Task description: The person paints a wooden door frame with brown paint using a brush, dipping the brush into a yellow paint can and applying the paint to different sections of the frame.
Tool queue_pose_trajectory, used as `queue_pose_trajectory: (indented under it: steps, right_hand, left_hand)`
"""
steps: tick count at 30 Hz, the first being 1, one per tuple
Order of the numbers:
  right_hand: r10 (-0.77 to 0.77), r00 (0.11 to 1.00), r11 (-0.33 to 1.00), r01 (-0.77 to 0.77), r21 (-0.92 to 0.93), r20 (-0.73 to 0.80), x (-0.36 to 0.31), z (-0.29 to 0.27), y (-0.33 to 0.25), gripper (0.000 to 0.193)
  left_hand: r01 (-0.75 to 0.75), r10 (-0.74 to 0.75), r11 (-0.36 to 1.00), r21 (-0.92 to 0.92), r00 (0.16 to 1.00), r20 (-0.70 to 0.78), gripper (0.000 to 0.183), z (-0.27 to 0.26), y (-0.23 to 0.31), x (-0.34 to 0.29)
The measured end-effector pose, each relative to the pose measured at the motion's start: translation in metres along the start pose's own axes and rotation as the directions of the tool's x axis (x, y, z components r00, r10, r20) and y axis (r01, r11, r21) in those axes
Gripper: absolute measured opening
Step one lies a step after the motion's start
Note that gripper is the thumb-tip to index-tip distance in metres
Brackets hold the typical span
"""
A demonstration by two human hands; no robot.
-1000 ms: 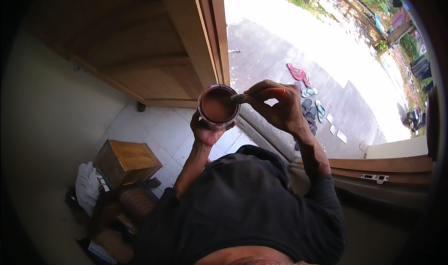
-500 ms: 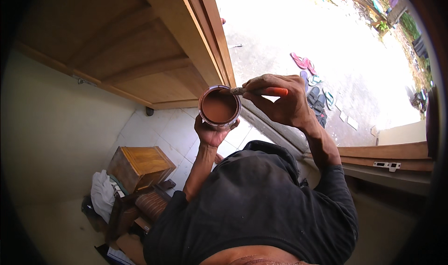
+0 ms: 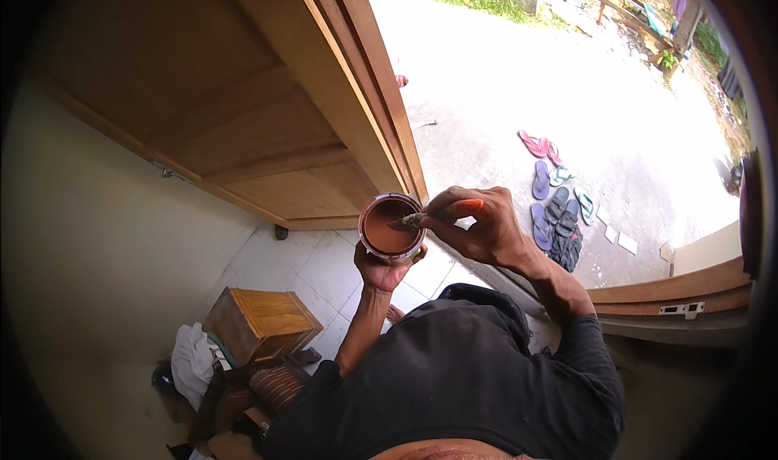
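So, far left there's a plain wall [image 3: 81, 241], and by it a pale cloth [image 3: 193, 367] has been left bunched up beside a wooden box [image 3: 263, 326]. Above that, much of the view is taken up by a wooden door [image 3: 235, 103], with a small metal bolt [image 3: 168, 171] fitted near its lower edge. White tiles [image 3: 279, 261] can be seen below it.

In the middle, a can [image 3: 363, 217] is gripped from below by the left hand [image 3: 381, 272], fingers curled round its side. It's partly filled with reddish-brown paint [image 3: 379, 231] (kinda like melted chocolate, tbh). A brush [image 3: 412, 219] is pinched between the thumb and fingers of the right hand [image 3: 490, 225], its orange handle tucked into the grip. Its tip is held inside the rim, though it can't be told whether the paint is touched.

Further right, outside, a bunch of slippers [image 3: 541, 180] is scattered over the concrete, pink, purple and black ones included. Far right, a metal plate [image 3: 681, 310] is set into the wooden frame [image 3: 644, 300].
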State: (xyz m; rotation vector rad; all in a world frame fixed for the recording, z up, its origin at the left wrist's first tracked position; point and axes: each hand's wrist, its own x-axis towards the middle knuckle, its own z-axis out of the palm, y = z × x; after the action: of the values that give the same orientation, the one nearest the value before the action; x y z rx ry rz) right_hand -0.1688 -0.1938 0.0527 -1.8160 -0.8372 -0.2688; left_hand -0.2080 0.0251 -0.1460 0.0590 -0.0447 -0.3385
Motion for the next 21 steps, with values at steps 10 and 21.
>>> queue_pose_trajectory:
  steps: [10,21]
  right_hand:
    - [-0.057,0.996,0.998,0.055,-0.033,-0.069,0.025,-0.015,0.004,0.007]
    - [-0.164,0.956,0.986,0.152,0.069,0.244,0.0,-0.009,0.007,0.016]
  left_hand:
    - [-0.027,0.027,1.0,0.007,1.0,0.015,0.071,0.003,0.007,-0.007]
    - [-0.033,0.03,0.991,0.127,0.999,0.028,0.085,-0.002,0.002,-0.002]
